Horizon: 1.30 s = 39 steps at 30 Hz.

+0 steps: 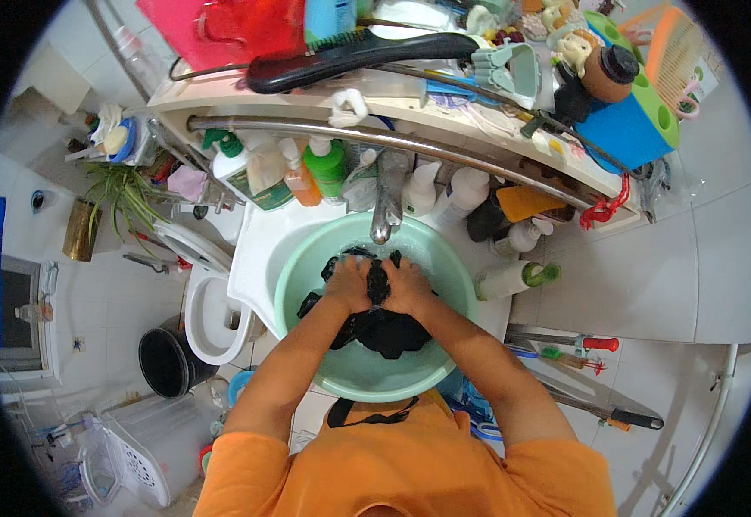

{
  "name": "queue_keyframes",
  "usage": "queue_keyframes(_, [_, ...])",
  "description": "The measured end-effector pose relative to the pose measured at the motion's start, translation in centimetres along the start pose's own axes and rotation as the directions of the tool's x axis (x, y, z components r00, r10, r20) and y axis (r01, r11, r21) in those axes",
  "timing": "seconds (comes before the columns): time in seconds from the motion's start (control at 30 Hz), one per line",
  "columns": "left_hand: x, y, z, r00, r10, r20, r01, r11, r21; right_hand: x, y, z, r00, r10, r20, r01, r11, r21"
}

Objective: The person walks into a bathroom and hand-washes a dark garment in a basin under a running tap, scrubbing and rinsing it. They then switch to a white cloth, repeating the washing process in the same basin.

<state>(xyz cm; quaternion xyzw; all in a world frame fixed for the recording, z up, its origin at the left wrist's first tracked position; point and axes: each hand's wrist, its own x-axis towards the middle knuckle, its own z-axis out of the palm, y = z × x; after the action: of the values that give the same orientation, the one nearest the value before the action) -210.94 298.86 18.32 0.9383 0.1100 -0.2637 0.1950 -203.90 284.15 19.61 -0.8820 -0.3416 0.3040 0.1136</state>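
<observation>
A wet black cloth [391,333] lies bunched in a light green plastic basin [382,381] that holds water. My left hand [351,284] grips the cloth on the left, with folds of it around the fingers. Close beside it, my right hand [407,284] grips the same cloth; a strip of it shows between the two hands. Parts of the fingers are hidden in the cloth. The metal faucet [383,207] hangs over the basin's far edge, just beyond my hands.
The basin sits on a white washbasin [252,258]. Pump bottles, one a green bottle [325,168], crowd behind it. A metal rail [375,132] and cluttered shelf stand above them. A white bottle [504,280] lies at the right; a toilet [217,316] stands left.
</observation>
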Motion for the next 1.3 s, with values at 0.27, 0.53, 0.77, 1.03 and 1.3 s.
queue_keyframes(0.27, [1.1, -0.2, -1.1, 0.994, -0.085, -0.071, 0.076, 0.991, -0.112, 3.0, 0.4, -0.5, 0.967, -0.201, -0.159, 0.172, 0.969, -0.179])
queue_keyframes(0.53, [-10.1, -2.4, -5.6, 0.915, 0.101, -0.391, -0.17, 0.975, -0.146, -6.6, -1.0, -7.0, 0.659, -0.691, -0.296, 0.641, 0.722, -0.26])
queue_keyframes(0.77, [-6.5, -2.1, -1.4, 0.883, 0.267, -0.386, -0.372, 0.9, -0.227, -5.5, 0.3, -4.0, 0.979, -0.203, -0.002, 0.203, 0.978, -0.044])
queue_keyframes(1.03, [0.0, -0.2, -0.7, 0.993, 0.057, -0.102, -0.059, 0.998, -0.021, 1.8, 0.4, 0.5, 0.97, -0.151, -0.193, 0.159, 0.987, 0.027])
queue_keyframes(1.3, [4.2, -1.9, -0.9, 0.998, -0.011, 0.068, 0.015, 0.998, -0.053, 6.4, 0.4, 1.1, 0.986, -0.147, -0.084, 0.128, 0.972, -0.198])
